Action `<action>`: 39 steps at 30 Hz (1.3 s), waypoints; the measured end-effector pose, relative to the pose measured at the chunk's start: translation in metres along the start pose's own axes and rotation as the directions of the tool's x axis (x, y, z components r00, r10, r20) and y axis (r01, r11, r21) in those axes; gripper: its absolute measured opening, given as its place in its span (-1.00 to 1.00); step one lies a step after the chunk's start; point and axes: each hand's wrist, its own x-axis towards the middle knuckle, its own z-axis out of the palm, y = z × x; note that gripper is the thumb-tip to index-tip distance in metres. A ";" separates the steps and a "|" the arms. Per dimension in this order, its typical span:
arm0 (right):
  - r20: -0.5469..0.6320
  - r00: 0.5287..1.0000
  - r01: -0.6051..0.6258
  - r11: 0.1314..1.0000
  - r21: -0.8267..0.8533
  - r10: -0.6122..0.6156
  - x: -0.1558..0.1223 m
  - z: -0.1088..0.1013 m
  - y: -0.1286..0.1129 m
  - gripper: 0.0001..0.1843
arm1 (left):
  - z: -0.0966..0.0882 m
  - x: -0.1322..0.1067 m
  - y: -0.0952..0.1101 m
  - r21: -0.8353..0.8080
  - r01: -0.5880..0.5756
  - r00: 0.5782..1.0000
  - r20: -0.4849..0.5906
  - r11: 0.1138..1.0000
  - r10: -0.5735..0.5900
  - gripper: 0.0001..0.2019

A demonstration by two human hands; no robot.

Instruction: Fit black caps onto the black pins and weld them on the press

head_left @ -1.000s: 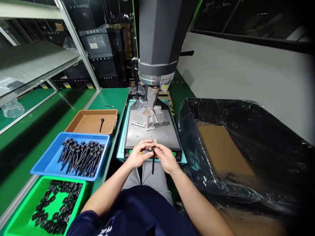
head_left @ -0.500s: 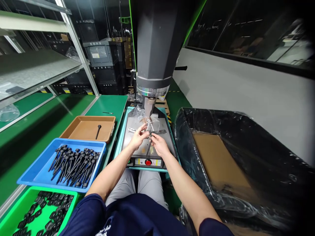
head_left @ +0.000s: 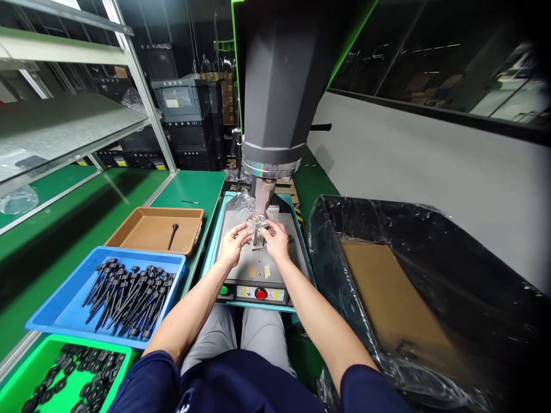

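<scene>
My left hand (head_left: 233, 244) and my right hand (head_left: 276, 241) meet at a small metal fixture (head_left: 257, 228) on the grey base plate (head_left: 252, 268) of a press. Both hands have their fingertips pinched together against the fixture, left from its left side, right from its right. What they pinch is hidden by the fingers. The press horn (head_left: 263, 195) hangs just above the fixture, under the big grey machine head (head_left: 275, 86).
A red button (head_left: 260, 294) and a green button (head_left: 223, 290) sit on the press front. On the left lie a blue tray (head_left: 60, 324) of several black pins (head_left: 124, 292), a brown tray (head_left: 146, 229) with one pin, and a green tray (head_left: 21, 376) of black rings. A black-lined box (head_left: 344, 229) stands right.
Both hands moved away from my body, from the plate's front edge to the fixture under the horn, carrying the black pin there. The pin no longer shows between my fingers.
</scene>
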 end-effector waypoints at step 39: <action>0.072 0.814 -0.523 0.675 0.521 0.576 0.043 -0.012 0.017 -0.57 | -0.005 0.019 -0.011 0.133 -0.022 1.000 -0.003 0.991 0.023 -0.49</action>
